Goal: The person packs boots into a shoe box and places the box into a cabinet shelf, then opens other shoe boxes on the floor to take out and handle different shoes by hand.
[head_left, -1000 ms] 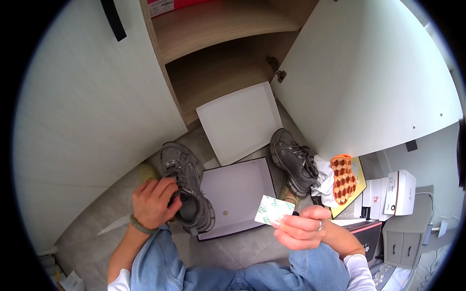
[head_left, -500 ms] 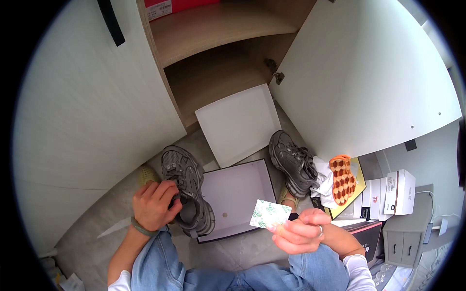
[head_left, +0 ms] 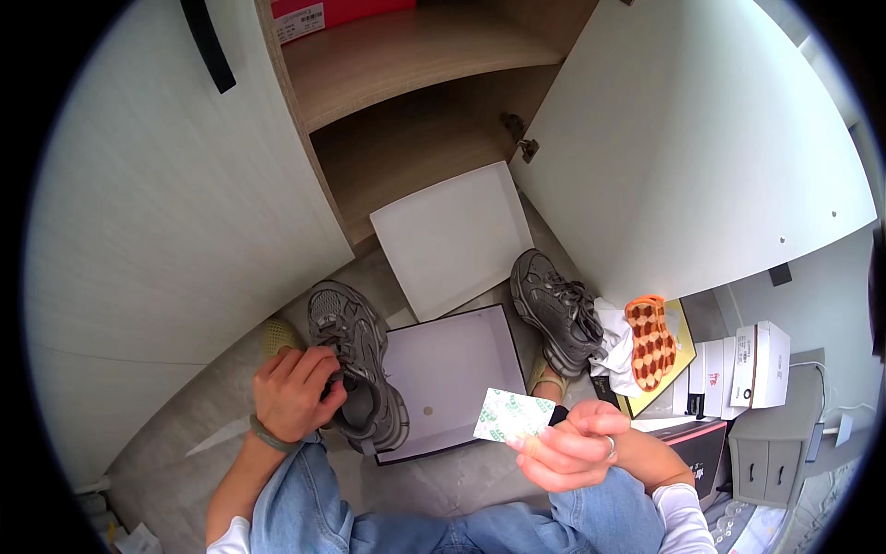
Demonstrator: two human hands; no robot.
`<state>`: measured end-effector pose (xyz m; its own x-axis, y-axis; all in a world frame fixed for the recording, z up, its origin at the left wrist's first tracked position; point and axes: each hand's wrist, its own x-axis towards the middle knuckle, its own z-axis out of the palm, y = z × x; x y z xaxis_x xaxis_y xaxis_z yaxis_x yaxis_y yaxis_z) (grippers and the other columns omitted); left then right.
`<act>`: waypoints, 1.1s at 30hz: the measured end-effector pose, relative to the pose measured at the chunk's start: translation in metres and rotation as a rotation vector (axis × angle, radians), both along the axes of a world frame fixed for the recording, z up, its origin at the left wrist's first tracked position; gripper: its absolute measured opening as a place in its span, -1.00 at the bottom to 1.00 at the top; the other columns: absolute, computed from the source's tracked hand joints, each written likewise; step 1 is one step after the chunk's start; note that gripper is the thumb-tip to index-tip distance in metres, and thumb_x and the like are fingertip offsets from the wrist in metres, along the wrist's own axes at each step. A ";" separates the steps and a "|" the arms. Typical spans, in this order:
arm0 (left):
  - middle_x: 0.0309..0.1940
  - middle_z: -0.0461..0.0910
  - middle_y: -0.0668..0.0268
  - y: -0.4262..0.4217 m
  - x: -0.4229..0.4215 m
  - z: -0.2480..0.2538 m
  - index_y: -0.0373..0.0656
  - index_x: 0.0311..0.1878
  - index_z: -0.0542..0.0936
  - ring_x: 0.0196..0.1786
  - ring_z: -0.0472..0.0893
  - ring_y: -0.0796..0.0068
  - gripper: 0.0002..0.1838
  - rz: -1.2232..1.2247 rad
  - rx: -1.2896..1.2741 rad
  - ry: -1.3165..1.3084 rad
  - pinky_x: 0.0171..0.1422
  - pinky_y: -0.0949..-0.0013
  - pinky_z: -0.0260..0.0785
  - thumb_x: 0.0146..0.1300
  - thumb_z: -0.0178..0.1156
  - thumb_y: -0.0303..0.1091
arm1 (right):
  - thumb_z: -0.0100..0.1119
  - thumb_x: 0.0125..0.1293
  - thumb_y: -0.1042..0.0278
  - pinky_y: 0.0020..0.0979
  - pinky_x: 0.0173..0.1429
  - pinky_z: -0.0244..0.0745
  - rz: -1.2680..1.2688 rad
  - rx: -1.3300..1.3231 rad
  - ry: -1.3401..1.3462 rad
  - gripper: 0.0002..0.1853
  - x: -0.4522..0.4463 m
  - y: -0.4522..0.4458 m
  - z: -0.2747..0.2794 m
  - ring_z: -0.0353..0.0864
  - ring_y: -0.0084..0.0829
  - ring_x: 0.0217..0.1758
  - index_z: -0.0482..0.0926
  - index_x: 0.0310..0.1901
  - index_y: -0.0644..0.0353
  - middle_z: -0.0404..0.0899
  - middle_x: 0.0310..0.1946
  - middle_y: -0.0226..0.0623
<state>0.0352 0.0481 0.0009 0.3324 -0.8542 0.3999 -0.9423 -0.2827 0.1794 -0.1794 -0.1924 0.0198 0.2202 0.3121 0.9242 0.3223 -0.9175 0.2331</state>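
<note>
My left hand (head_left: pixel 295 391) is closed on the collar edge of a grey lace-up sneaker (head_left: pixel 343 323), toe pointing away from me. That sneaker stands against the left side of an open, shallow shoe box (head_left: pixel 452 360). Between the thumb and fingers of my right hand (head_left: pixel 572 447) is a small white desiccant packet (head_left: pixel 509 415) with green print, held up above the box's near right corner. The matching sneaker (head_left: pixel 556 314) is at the box's right side. A small round spot shows on the box bottom.
A white box lid (head_left: pixel 452 242) leans at the open cabinet (head_left: pixel 415 157). Its door (head_left: pixel 701 148) swings out on the right. White crumpled paper (head_left: pixel 616 343) and an orange-brown checkered pad (head_left: pixel 651 343) lie beside the right sneaker. Small white boxes (head_left: pixel 757 365) stand farther right.
The packet has turned slightly in my right hand. My left hand keeps its hold on the sneaker, and both shoes stay where they were.
</note>
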 end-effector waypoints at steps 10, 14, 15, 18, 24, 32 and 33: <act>-0.29 0.61 0.44 0.000 0.000 -0.001 -0.09 -0.39 0.59 -0.38 0.56 0.40 -0.78 -0.006 -0.003 -0.001 -0.31 0.34 0.43 -0.20 0.35 -0.41 | -0.10 0.24 0.49 -0.65 -0.22 -0.07 0.002 -0.004 0.006 -0.69 0.000 0.001 0.004 0.41 -0.94 -0.45 0.43 -0.59 -0.20 0.67 -0.60 -0.78; -0.29 0.62 0.44 0.001 -0.001 -0.002 -0.08 -0.39 0.59 -0.35 0.59 0.42 -0.77 0.004 0.004 0.010 -0.31 0.34 0.42 -0.22 0.35 -0.41 | -0.06 0.23 0.50 -0.64 -0.22 -0.07 0.012 -0.014 0.052 -0.68 -0.002 0.000 0.008 0.41 -0.94 -0.44 0.42 -0.58 -0.24 0.68 -0.57 -0.82; -0.29 0.63 0.44 0.001 -0.001 -0.003 -0.07 -0.39 0.59 -0.33 0.61 0.43 -0.76 0.013 0.007 0.014 -0.32 0.34 0.41 -0.24 0.35 -0.41 | -0.06 0.23 0.50 -0.64 -0.22 -0.07 0.012 -0.014 0.052 -0.68 -0.003 0.000 0.008 0.41 -0.94 -0.44 0.42 -0.58 -0.24 0.68 -0.57 -0.82; -0.28 0.63 0.44 0.001 -0.001 -0.003 -0.07 -0.39 0.59 -0.32 0.61 0.44 -0.76 0.013 0.016 0.015 -0.32 0.34 0.41 -0.24 0.35 -0.41 | -0.04 0.24 0.50 -0.64 -0.22 -0.08 -0.008 -0.024 0.039 -0.67 -0.004 0.001 0.006 0.40 -0.95 -0.44 0.42 -0.58 -0.27 0.68 -0.56 -0.83; -0.29 0.61 0.44 -0.001 -0.001 -0.001 -0.10 -0.38 0.60 -0.39 0.56 0.41 -0.78 -0.005 -0.003 0.006 -0.32 0.35 0.43 -0.19 0.34 -0.41 | -0.06 0.26 0.49 -0.63 -0.24 -0.09 0.014 -0.017 0.023 -0.66 -0.001 0.001 0.006 0.40 -0.95 -0.45 0.42 -0.58 -0.26 0.68 -0.57 -0.82; -0.29 0.63 0.45 0.001 -0.002 -0.003 -0.07 -0.38 0.59 -0.32 0.62 0.44 -0.76 0.015 0.015 0.013 -0.32 0.35 0.42 -0.22 0.36 -0.41 | -0.04 0.25 0.49 -0.63 -0.27 -0.11 0.024 -0.012 0.017 -0.67 -0.001 0.001 0.008 0.41 -0.94 -0.46 0.44 -0.59 -0.25 0.68 -0.57 -0.80; -0.29 0.63 0.45 0.001 -0.002 -0.003 -0.07 -0.38 0.59 -0.32 0.62 0.44 -0.76 0.014 0.012 0.013 -0.31 0.34 0.42 -0.22 0.36 -0.41 | -0.04 0.25 0.49 -0.63 -0.27 -0.11 0.024 -0.012 0.017 -0.67 -0.001 0.002 0.008 0.41 -0.94 -0.46 0.44 -0.59 -0.25 0.68 -0.57 -0.80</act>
<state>0.0334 0.0487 -0.0017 0.3499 -0.8540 0.3851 -0.9357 -0.2985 0.1882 -0.1802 -0.1908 0.0274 0.2282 0.3287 0.9165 0.3485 -0.9065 0.2384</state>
